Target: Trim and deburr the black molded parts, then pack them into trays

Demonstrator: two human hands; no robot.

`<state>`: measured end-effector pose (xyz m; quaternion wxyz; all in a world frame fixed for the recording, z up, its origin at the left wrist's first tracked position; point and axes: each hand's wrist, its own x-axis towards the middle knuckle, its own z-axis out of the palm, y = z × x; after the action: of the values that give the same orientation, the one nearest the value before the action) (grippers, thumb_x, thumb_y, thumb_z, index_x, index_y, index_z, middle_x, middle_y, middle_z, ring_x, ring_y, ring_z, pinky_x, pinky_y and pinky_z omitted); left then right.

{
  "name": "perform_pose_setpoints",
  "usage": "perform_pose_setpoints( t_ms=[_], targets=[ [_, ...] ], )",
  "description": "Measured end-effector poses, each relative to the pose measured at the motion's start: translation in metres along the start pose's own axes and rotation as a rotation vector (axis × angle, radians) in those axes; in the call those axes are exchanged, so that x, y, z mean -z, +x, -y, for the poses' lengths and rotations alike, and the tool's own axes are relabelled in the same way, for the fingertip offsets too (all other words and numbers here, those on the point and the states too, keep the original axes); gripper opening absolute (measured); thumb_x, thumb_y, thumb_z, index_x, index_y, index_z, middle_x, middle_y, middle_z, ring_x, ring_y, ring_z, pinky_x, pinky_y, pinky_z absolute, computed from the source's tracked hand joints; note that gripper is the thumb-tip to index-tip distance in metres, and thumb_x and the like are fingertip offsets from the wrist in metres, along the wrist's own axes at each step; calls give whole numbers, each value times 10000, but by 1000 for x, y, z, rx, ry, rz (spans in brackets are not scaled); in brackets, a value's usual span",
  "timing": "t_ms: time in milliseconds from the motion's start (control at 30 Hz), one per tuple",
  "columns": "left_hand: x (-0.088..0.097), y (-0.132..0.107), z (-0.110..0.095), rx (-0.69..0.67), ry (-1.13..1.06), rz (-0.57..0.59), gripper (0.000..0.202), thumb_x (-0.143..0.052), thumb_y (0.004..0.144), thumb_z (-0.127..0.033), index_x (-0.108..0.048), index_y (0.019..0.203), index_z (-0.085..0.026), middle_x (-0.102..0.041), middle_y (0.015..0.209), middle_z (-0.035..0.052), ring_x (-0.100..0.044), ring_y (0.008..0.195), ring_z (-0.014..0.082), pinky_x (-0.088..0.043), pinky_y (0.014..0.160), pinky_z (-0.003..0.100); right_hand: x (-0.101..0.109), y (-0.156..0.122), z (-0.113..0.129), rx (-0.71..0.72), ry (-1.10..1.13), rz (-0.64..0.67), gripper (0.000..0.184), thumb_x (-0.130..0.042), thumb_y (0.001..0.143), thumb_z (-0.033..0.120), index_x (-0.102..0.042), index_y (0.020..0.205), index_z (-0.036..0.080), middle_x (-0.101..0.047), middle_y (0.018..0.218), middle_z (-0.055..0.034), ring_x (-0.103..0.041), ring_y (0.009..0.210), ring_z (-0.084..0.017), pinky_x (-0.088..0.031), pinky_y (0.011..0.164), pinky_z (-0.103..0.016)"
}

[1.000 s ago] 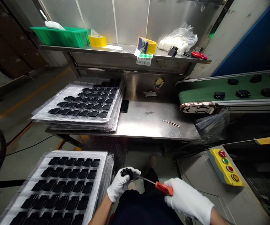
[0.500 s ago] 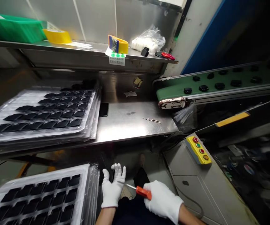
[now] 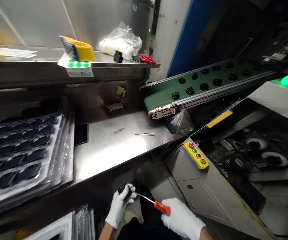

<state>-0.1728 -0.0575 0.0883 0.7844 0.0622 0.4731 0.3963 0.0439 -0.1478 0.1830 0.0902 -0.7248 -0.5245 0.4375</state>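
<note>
My left hand (image 3: 117, 208), in a white glove, is closed around a small black plastic part (image 3: 123, 188) low in the view, near my legs. Part of it is hidden by the fingers. In my right hand (image 3: 185, 218), also gloved, is a screwdriver (image 3: 162, 208) gripped by its red handle. Its thin metal shaft points left toward the black part and ends close to my left fingers. Whether the tip touches the part, I cannot tell.
A steel bench (image 3: 114, 143) holds stacked trays of black parts (image 3: 31, 151), a phone (image 3: 81, 134) and tweezers (image 3: 145, 134). At right, a green conveyor belt (image 3: 158, 98) carries several black parts. A yellow button box (image 3: 196, 155) sits on the machine. Tape and a plastic bag lie on the shelf (image 3: 109, 61).
The view has swung to the right. My left fingers, spread before, are now wrapped around the black part. My right hand still holds the screwdriver.
</note>
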Motion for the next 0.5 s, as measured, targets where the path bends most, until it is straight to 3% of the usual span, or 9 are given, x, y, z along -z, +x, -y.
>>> perform_pose_setpoints(
  t_ms=[133, 233, 300, 367, 500],
  targets=[
    [-20, 16, -25, 44, 303, 149, 485, -901, 515, -353, -680, 839, -69, -701, 722, 96, -571, 424, 126, -388, 365, 203, 14, 20, -28, -32, 198, -70, 162, -605, 514, 69, -503, 477, 189, -344, 380, 101, -256, 369, -63, -128, 405, -266],
    [-47, 33, -53, 16, 444, 163, 517, -847, 575, -463, -663, 931, -136, -684, 752, 37, -490, 399, 70, -350, 367, 189, 21, 58, -59, -69, 405, -241, 89, -666, 602, 98, -616, 591, 171, -531, 492, 70, -477, 463, -102, -324, 460, -230],
    [-72, 42, -73, -4, 526, 157, 397, -790, 672, -431, -650, 933, -168, -676, 780, 25, -521, 452, 88, -387, 406, 204, 26, 98, -81, -97, 548, -403, 67, -683, 721, 156, -667, 787, 153, -662, 726, 16, -615, 676, -152, -472, 655, -271],
    [-100, 48, -92, -17, 591, 164, 284, -771, 695, -359, -646, 872, -175, -664, 781, 28, -577, 552, 137, -443, 482, 243, 32, 147, -99, -143, 686, -561, 176, -657, 831, 227, -646, 985, 141, -682, 963, -36, -646, 878, -190, -509, 817, -367],
    [-152, 55, -125, -66, 677, 152, 185, -769, 615, -229, -599, 678, -194, -549, 605, -23, -532, 568, 165, -423, 528, 281, 42, 243, -111, -276, 878, -746, 274, -565, 933, 303, -574, 1163, 153, -622, 1161, -75, -633, 983, -215, -543, 825, -412]
  ],
)
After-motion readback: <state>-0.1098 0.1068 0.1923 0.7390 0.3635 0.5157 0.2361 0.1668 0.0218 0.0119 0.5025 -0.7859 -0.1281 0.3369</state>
